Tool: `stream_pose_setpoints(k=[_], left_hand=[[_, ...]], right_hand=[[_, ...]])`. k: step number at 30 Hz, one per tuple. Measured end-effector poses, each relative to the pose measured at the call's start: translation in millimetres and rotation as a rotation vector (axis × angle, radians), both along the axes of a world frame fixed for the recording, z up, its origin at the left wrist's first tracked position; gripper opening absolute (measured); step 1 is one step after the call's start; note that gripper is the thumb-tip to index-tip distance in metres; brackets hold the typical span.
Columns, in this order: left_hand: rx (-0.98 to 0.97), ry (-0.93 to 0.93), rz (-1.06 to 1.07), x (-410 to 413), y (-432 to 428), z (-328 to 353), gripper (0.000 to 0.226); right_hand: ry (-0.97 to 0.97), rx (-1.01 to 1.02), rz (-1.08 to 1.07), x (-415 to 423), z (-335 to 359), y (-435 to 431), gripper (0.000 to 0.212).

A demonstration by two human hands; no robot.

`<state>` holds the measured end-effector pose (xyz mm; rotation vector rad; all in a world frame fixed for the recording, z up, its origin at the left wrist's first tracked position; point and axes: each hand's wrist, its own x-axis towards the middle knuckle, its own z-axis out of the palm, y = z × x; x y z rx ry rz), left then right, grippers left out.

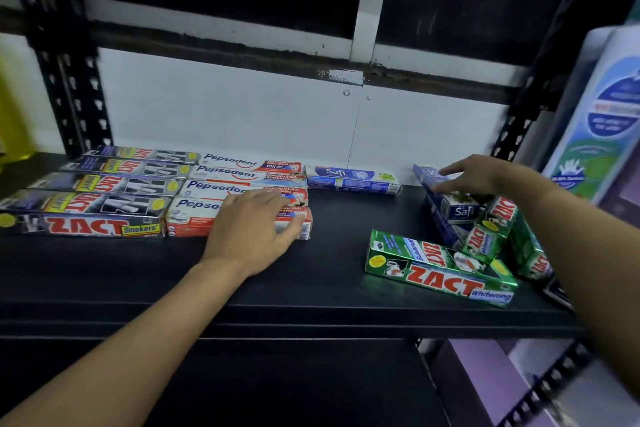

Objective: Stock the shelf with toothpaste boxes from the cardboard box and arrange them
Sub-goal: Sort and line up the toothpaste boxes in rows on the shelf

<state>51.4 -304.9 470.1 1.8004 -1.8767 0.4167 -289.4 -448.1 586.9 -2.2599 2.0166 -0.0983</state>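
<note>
My left hand (254, 232) lies palm down, fingers spread flat, on the front Pepsodent box (194, 218), pressing rather than gripping it; its fingertips reach the box's right end, where the red-and-white row stops. That row of four Pepsodent boxes (225, 180) runs back toward twelve o'clock to the white back panel (225, 107), and touching it at nine o'clock lies a matching row of grey Zact Smokers boxes (86, 204), reaching the black slotted upright (69, 87). Ahead of both rows the black shelf (329, 253) is bare right out to its front lip at six o'clock, and a wide open strip runs between the Pepsodent row and the loose pile at three o'clock. At twelve o'clock one blue Safi box (353, 178) lies alone against the back panel. My right hand (474, 177) is open, fingers loosely curled over the top Safi box of the pile (446, 198), touching it; I cannot tell whether it is actually gripped. Under and beside it green Zact Whitening boxes (488, 236) lean crookedly, and one more Zact Whitening box (440, 270) lies flat, angled toward the front lip. Beyond the right upright stands a large white pump bottle (602, 121). The cardboard box is out of view.
</note>
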Motion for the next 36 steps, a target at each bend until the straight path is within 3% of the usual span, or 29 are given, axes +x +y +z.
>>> stream_pose_setpoints(k=[5, 13, 22, 30, 36], left_hand=[[-0.008, -0.005, -0.001, 0.6, -0.8, -0.4, 0.061], [-0.007, -0.004, 0.002, 0.3, 0.4, -0.3, 0.06], [-0.007, -0.003, 0.007, 0.4, -1.2, -0.8, 0.056], [-0.017, 0.013, 0.002, 0.1, -0.6, -1.6, 0.052], [-0.007, 0.008, 0.006, 0.0, -1.0, -1.2, 0.051]], right_hand=[[0.001, 0.008, 0.004, 5.4, -7.4, 6.8, 0.07], [-0.157, -0.185, -0.014, 1.6, -20.1, 10.6, 0.046], [-0.282, -0.305, 0.199, 9.5, -13.9, 31.1, 0.044], [-0.412, -0.105, 0.446, 36.4, -10.0, 57.4, 0.037], [-0.289, 0.079, 0.515, 50.4, -17.1, 59.9, 0.034]])
